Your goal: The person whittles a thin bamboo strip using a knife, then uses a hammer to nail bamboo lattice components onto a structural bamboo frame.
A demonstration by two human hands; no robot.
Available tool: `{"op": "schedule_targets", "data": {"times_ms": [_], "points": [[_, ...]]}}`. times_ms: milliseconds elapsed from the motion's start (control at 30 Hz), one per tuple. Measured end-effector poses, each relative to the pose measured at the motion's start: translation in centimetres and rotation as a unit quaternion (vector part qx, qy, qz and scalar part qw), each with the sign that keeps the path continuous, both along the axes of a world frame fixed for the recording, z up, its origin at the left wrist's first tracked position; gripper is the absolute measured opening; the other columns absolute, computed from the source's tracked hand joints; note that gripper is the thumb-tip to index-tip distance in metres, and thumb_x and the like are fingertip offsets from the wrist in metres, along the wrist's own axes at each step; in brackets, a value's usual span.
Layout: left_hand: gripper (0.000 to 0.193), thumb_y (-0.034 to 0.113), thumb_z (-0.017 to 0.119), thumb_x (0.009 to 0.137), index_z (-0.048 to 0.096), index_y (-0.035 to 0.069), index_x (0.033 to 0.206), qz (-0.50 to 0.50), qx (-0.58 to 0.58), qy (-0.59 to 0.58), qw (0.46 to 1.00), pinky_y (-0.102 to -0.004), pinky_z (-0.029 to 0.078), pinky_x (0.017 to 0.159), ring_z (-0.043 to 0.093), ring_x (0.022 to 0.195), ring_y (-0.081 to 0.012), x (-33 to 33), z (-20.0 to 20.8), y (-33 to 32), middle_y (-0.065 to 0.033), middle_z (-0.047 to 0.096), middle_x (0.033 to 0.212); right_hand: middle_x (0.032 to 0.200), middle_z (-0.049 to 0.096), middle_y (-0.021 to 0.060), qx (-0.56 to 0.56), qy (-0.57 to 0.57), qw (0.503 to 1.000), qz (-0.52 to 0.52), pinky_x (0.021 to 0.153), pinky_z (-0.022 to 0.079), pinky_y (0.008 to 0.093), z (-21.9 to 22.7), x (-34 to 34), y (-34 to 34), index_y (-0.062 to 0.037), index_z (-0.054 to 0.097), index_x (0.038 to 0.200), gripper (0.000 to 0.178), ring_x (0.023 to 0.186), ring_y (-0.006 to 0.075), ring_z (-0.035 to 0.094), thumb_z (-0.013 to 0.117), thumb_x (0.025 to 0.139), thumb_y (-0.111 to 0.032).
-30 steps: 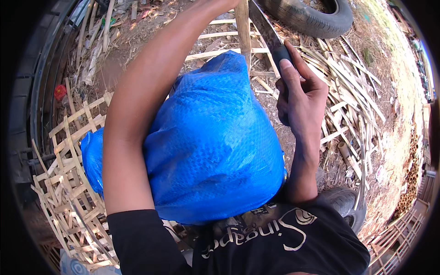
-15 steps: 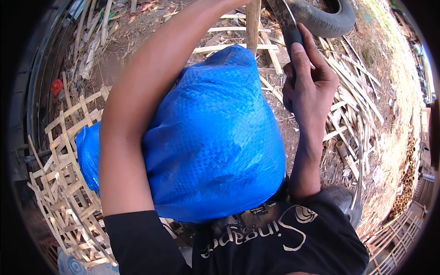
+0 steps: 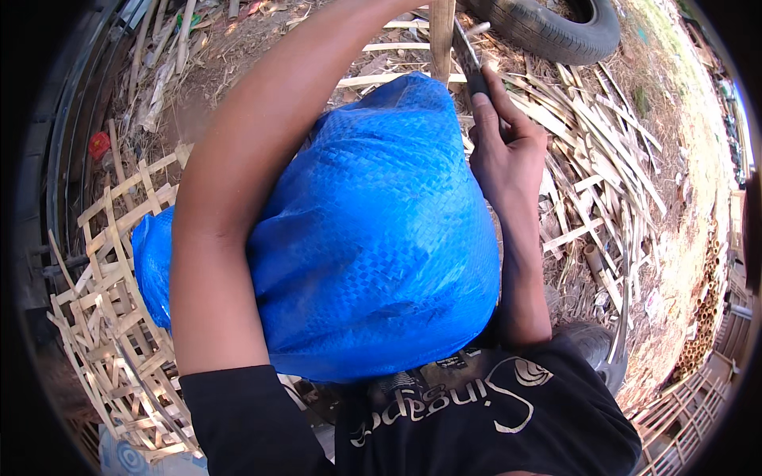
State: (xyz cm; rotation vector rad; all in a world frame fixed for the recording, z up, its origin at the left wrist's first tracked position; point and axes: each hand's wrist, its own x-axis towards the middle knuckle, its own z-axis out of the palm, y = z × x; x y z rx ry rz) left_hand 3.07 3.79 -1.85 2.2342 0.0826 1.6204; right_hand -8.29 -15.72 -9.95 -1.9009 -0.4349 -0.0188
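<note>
My right hand point(image 3: 508, 147) is closed round the dark handle of a knife point(image 3: 467, 54). The blade points up and to the left, right beside an upright bamboo piece point(image 3: 441, 44); whether it touches is unclear. A small pale chip point(image 3: 479, 29) shows by the blade. My left forearm point(image 3: 262, 135) reaches over to the top edge near the bamboo's upper end, and the left hand is out of the picture. Blue woven plastic sheeting point(image 3: 381, 230) covers my lap, its peak just below the bamboo.
A tyre point(image 3: 556, 32) lies at the top right. Loose bamboo strips point(image 3: 603, 151) are strewn on the ground to the right. At left stands woven bamboo lattice point(image 3: 119, 317). Bundled bamboo tubes point(image 3: 706, 317) sit at far right, and a second tyre point(image 3: 591, 349) is near my right elbow.
My right hand and the knife have moved left and slightly down, bringing the blade close beside the bamboo piece. The left arm has barely shifted.
</note>
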Motion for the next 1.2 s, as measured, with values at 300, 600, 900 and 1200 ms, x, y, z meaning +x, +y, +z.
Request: {"op": "schedule_targets", "data": {"times_ms": [300,600,900,1200], "points": [[0.047,0.03,0.043,0.105,0.067,-0.001,0.078,0.029,0.003,0.015,0.999,-0.0582,0.052,0.066,0.066,0.067,-0.0487,0.2,-0.1,1.1,-0.0282,0.065,0.068,0.065,0.054,-0.0032,0.143,0.186,0.972,-0.014,0.04,0.031,0.0212,1.0,-0.4,-1.7,-0.0053,0.058,0.142,0.042,0.046,0.0019,0.043,0.06,0.103,-0.02],[0.047,0.03,0.042,0.105,0.066,-0.002,0.079,0.003,-0.008,-0.005,1.0,-0.0591,0.051,0.067,0.065,0.068,-0.0496,0.3,0.2,0.3,-0.0292,0.065,0.068,0.068,0.057,-0.0027,0.118,0.13,0.984,-0.011,0.046,0.034,0.0191,-1.5,0.0,0.6,-0.0095,0.061,0.14,0.039,0.052,0.002,0.046,0.061,0.103,-0.022],[0.049,0.031,0.039,0.106,0.066,-0.002,0.082,-0.007,-0.01,0.02,1.0,-0.0595,0.051,0.067,0.065,0.069,-0.0496,0.2,0.3,0.2,-0.0291,0.065,0.069,0.066,0.057,-0.0017,0.193,0.071,0.979,0.002,0.04,0.03,0.0207,3.1,-0.1,0.5,-0.0088,0.061,0.141,0.04,0.044,0.0021,0.041,0.061,0.103,-0.02],[0.048,0.031,0.04,0.106,0.066,-0.001,0.082,0.011,-0.019,0.006,1.0,-0.0591,0.05,0.068,0.065,0.071,-0.0492,0.1,-0.1,1.2,-0.0287,0.064,0.069,0.066,0.056,-0.0024,0.044,0.195,0.98,-0.002,0.041,0.032,0.022,-0.6,1.3,-1.0,-0.0096,0.062,0.139,0.039,0.047,0.0033,0.041,0.063,0.102,-0.02]]}}
